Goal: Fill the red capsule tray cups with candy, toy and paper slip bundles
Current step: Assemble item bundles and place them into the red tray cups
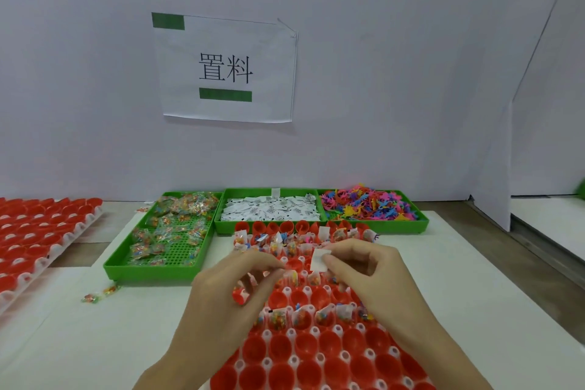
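The step in hand appears to be bundle assembly over the red capsule tray (pixel 316 355). The right hand (pixel 364 272) pinches a white paper slip (pixel 319 260) between thumb and fingertips, just above the middle rows of the tray. The left hand (pixel 234 282) has its fingers curled around a clear candy packet (pixel 289 277), and seems to carry more small items in the palm; what they are cannot be told.

State of the tray: the rows farthest from the person hold bundles, one row nearer the person holds candy packets, and the nearest rows of cups stand empty. The task is judged partly done.

The next move calls for joining the slip to the packet and lowering the bundle into an empty cup near the middle of the tray. The cups are closely packed, so the drop must be centred on one cup.

Supply, all beyond the tray:
- Candy bin (pixel 117 266), green, to the far left of the tray.
- Slip bin (pixel 221 225), green, directly behind the tray.
- Toy bin (pixel 424 222), green, to the far right of the tray.

The tray rests on a white table (pixel 474 279). A second tray of red cups (pixel 38 231) lies well to the left of it. A loose candy packet (pixel 99 293) lies on the table, left of the tray. A white wall stands behind the bins and bears a printed sign (pixel 226 68).
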Demonstrator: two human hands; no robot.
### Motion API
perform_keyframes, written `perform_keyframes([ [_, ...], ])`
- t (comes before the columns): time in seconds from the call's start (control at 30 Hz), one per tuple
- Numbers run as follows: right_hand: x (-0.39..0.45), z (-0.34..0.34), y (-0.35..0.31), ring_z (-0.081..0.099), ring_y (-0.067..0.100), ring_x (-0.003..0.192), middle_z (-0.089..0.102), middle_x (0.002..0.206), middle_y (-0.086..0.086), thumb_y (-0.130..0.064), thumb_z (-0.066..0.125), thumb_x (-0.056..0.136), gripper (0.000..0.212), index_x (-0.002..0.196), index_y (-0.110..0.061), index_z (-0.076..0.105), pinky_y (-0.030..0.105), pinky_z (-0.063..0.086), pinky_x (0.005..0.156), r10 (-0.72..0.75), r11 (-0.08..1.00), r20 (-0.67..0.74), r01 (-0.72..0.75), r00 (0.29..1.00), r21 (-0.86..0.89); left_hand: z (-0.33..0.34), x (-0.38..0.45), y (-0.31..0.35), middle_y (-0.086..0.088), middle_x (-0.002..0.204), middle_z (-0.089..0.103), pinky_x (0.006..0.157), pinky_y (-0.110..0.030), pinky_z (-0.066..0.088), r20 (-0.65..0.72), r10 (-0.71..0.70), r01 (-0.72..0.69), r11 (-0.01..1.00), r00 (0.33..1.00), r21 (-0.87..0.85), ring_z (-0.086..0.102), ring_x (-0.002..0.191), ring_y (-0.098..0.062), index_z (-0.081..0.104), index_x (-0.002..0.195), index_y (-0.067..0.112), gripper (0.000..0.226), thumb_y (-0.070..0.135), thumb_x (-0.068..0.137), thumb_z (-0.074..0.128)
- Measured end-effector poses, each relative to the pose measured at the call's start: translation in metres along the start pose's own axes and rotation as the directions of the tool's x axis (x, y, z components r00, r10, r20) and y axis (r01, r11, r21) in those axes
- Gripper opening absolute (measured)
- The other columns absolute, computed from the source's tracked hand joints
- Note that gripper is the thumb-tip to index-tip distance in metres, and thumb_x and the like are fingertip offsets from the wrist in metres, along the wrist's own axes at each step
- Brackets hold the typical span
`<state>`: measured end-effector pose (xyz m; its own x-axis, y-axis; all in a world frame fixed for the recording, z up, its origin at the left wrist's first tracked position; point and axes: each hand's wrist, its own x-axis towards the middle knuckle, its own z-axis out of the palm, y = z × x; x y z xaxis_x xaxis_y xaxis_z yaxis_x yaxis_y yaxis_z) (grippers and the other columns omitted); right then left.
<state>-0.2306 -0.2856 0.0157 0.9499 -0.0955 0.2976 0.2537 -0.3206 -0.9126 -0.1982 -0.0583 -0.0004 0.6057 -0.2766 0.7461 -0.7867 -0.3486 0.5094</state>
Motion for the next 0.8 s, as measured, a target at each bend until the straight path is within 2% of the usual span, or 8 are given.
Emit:
perform_keyframes([
  [0.1,-0.004,0.002,0.001,0.071,0.007,0.072,0.077,0.081,-0.005,-0.018,0.074,0.092,0.012,0.090,-0.029,0.080,0.018,0.055,0.069,0.016,1.000,0.024,-0.016,1.000,-0.009,0.010,-0.005,0.007,0.009,0.087,0.074,0.068,-0.018,0.053,0.047,-0.179,0.184,0.970,0.983,-0.156,0.069,0.077,-0.015,0.076,0.095,0.032,0.013,0.021,0.090,0.073],
  [0.2,-0.006,0.004,0.002,0.072,0.007,0.081,0.077,0.084,-0.010,-0.021,0.074,0.092,0.011,0.092,-0.031,0.080,0.019,0.055,0.073,0.001,0.998,0.034,0.001,0.999,-0.058,0.016,-0.008,0.008,0.001,0.087,0.075,0.073,-0.028,0.059,0.113,-0.319,0.338,0.891,0.941,-0.302,0.073,0.081,-0.020,0.078,0.097,0.030,0.021,0.010,0.090,0.073],
  [0.3,-0.008,0.005,-0.001,0.072,0.007,0.082,0.077,0.087,-0.010,-0.022,0.073,0.093,0.011,0.094,-0.031,0.080,0.019,0.055,0.074,-0.023,0.997,0.062,0.027,0.998,-0.075,0.016,-0.007,0.008,-0.009,0.084,0.076,0.075,-0.034,0.062,0.180,-0.379,0.419,0.818,0.908,-0.393,0.075,0.078,-0.024,0.078,0.093,0.026,0.022,0.005,0.087,0.075],
  [0.43,-0.012,0.007,-0.006,0.072,0.007,0.085,0.077,0.089,-0.010,-0.024,0.072,0.094,0.010,0.096,-0.031,0.080,0.019,0.056,0.076,-0.039,0.995,0.115,0.049,0.993,-0.085,0.016,-0.006,0.010,-0.012,0.081,0.076,0.072,-0.031,0.062,0.198,-0.413,0.457,0.771,0.889,-0.443,0.076,0.075,-0.027,0.076,0.089,0.022,0.013,0.011,0.083,0.077],
  [0.6,-0.013,0.008,-0.005,0.072,0.003,0.084,0.076,0.085,-0.018,-0.024,0.076,0.090,0.010,0.094,-0.032,0.081,0.020,0.058,0.077,-0.045,0.989,-0.020,0.042,0.999,-0.140,0.013,-0.006,0.010,-0.012,0.082,0.076,0.071,-0.033,0.062,0.221,-0.414,0.469,0.763,0.883,-0.444,0.075,0.074,-0.027,0.076,0.089,0.021,0.011,0.017,0.080,0.082],
  [0.73,-0.015,0.012,-0.005,0.073,0.006,0.087,0.077,0.089,-0.017,-0.026,0.072,0.094,0.013,0.098,-0.035,0.081,0.024,0.060,0.077,-0.051,0.992,0.127,0.065,0.991,-0.113,0.015,-0.007,0.008,-0.011,0.083,0.077,0.078,-0.040,0.063,0.222,-0.423,0.478,0.768,0.879,-0.427,0.076,0.078,-0.026,0.076,0.090,0.021,0.012,0.018,0.081,0.083],
  [0.8,-0.016,0.016,-0.005,0.073,0.007,0.088,0.077,0.091,-0.016,-0.026,0.070,0.096,0.016,0.101,-0.036,0.080,0.025,0.060,0.076,-0.051,0.993,0.158,0.066,0.986,-0.094,0.015,-0.007,0.008,-0.011,0.084,0.077,0.079,-0.042,0.062,0.212,-0.437,0.485,0.768,0.874,-0.418,0.076,0.080,-0.026,0.076,0.089,0.022,0.012,0.015,0.081,0.082],
])
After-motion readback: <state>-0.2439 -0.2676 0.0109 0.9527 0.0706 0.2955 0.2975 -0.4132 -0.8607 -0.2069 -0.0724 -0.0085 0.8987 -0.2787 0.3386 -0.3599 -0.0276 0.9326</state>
